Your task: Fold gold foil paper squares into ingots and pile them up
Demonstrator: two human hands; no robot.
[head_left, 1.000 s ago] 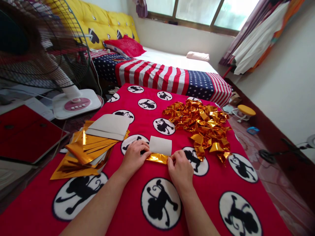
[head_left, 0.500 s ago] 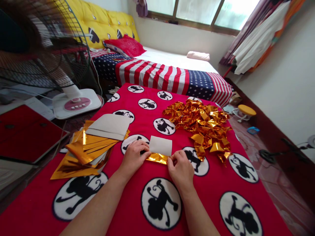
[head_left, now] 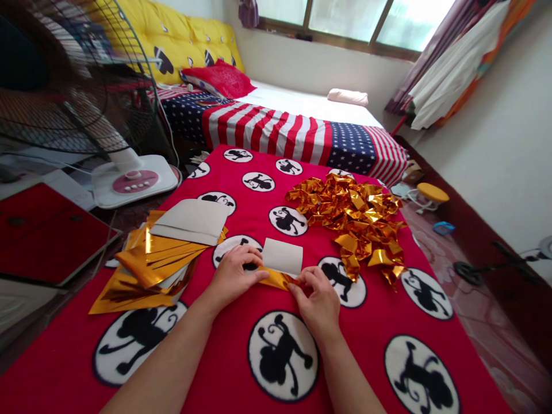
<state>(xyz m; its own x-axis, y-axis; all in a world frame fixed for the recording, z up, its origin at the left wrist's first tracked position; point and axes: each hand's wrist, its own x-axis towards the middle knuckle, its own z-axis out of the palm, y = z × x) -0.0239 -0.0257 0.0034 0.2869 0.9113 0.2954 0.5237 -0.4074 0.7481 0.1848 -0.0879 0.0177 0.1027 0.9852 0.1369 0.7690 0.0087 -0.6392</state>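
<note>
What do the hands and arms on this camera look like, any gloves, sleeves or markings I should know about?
Two human hands: the left hand and right hand wear no gloves, and no rings show. The left forearm and right forearm are bare, with no sleeve, watch, cable or marking in view.

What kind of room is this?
Probably a bedroom: there's a bed with a red pillow beyond the cloth-covered table, and a curtained window.
</note>
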